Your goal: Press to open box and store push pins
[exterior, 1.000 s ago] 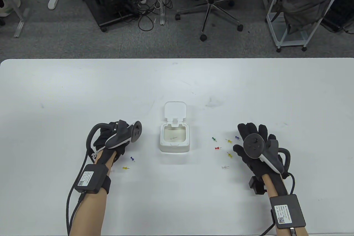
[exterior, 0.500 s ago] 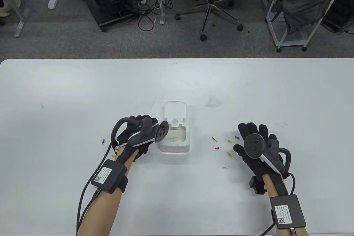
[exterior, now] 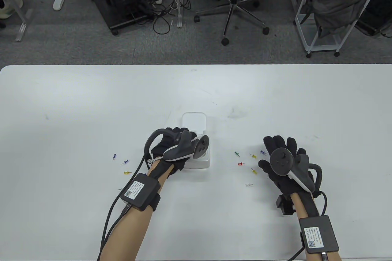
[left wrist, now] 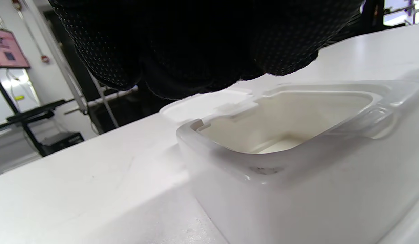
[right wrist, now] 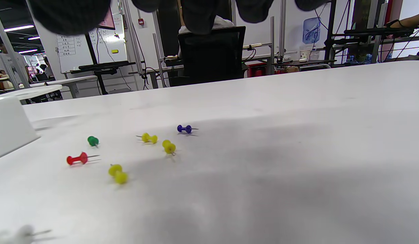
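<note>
While the left hand (exterior: 171, 149) hides the box (left wrist: 297, 162) overhead, its grip stays unclear.

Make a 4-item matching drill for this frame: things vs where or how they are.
Things:
1. box lid
2. left hand
3. right hand
4. red push pin

Places or states:
A. flat on the table, fingers spread, to the right of a cluster of pins
B. over the open white box
C. swung open behind the box
D. lying on the table between the box and the right hand

Pairs: 1-C, 2-B, 3-A, 4-D
</note>
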Demonstrator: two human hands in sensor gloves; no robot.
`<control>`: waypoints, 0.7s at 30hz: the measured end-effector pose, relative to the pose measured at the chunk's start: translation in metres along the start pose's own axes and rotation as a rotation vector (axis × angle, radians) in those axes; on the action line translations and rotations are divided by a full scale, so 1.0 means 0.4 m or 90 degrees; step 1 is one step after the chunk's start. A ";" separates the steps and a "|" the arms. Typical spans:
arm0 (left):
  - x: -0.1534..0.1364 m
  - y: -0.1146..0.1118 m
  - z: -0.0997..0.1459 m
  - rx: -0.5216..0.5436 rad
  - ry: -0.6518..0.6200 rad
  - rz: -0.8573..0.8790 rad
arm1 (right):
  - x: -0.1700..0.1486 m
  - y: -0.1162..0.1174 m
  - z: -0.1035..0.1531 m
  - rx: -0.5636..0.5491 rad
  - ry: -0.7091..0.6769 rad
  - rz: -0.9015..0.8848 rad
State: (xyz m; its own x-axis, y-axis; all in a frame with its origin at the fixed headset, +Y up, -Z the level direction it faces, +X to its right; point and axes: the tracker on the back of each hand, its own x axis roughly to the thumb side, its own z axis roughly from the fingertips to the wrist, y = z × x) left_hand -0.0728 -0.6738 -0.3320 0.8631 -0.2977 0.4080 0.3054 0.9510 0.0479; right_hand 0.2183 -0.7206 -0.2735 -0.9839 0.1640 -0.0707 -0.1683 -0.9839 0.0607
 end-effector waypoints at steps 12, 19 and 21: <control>-0.017 0.001 0.007 0.012 0.018 0.005 | -0.001 -0.001 0.000 -0.003 0.000 -0.002; -0.087 -0.018 0.034 0.002 0.050 -0.005 | 0.000 -0.001 0.000 -0.004 -0.001 -0.001; -0.120 -0.029 0.047 -0.003 0.067 -0.007 | -0.001 -0.002 0.000 -0.005 -0.001 -0.002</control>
State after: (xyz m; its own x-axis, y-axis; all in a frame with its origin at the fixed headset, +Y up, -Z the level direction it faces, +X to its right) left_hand -0.1255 -0.6689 -0.3348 0.8972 -0.3152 0.3095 0.3165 0.9474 0.0473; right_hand 0.2186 -0.7201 -0.2734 -0.9835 0.1669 -0.0698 -0.1707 -0.9839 0.0525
